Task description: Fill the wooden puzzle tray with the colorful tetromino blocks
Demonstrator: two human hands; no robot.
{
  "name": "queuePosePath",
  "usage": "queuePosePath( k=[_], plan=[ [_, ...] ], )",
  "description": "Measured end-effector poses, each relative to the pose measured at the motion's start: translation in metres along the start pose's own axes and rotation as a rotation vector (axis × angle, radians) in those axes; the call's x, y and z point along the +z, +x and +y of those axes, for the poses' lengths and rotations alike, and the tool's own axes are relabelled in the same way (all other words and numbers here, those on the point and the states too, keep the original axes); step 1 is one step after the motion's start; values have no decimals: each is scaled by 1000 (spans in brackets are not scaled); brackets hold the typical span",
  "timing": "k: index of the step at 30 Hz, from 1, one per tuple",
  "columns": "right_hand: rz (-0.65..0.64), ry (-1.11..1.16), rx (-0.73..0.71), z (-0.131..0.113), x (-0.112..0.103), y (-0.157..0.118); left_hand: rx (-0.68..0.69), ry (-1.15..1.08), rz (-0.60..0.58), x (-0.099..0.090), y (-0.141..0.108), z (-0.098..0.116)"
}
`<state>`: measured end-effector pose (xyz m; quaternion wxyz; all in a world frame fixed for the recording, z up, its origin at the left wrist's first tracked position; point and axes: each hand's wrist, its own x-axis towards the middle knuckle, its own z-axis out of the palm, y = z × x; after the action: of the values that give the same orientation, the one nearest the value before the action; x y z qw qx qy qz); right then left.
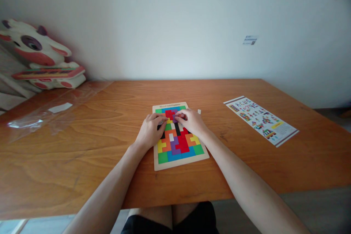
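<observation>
A wooden tangram-style block puzzle board (181, 163) lies on the table in front of me, filled with coloured pieces. My right hand (192, 120) reaches over its upper right part, thumb and forefinger pinched at a purple puzzle piece (174, 118). From the other side comes my left hand (149, 131), its thumb and fingertips close together by a yellow piece (169, 121). What those left fingertips hold, if anything, is hidden. A red piece (170, 114) sits just above them. Below lie black, white, red and orange pieces, with a black piece (177, 129) tilted near the middle.
A small white piece (199, 112) lies right of the board. Farther right is a printed pattern sheet (260, 120). Clear plastic wrapping (55, 113) spreads across the left of the wooden table (109, 175). A cow-shaped toy keyboard (49, 56) stands at the back left, near the wall.
</observation>
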<state>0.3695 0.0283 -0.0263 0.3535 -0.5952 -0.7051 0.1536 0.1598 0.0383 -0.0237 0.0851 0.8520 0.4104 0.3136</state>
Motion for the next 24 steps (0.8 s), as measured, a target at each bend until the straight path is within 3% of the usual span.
queuePosePath(
  k=[13, 21, 24],
  plan=[
    [-19, 76, -15, 4, -14, 1, -8, -20, 11, -1, 0, 1],
    [-122, -121, -303, 9, -19, -6, 23, -18, -14, -2, 0, 3],
    [-156, -164, -339, 9, -22, -7, 29, -13, -16, -1, 0, 2]
  ],
)
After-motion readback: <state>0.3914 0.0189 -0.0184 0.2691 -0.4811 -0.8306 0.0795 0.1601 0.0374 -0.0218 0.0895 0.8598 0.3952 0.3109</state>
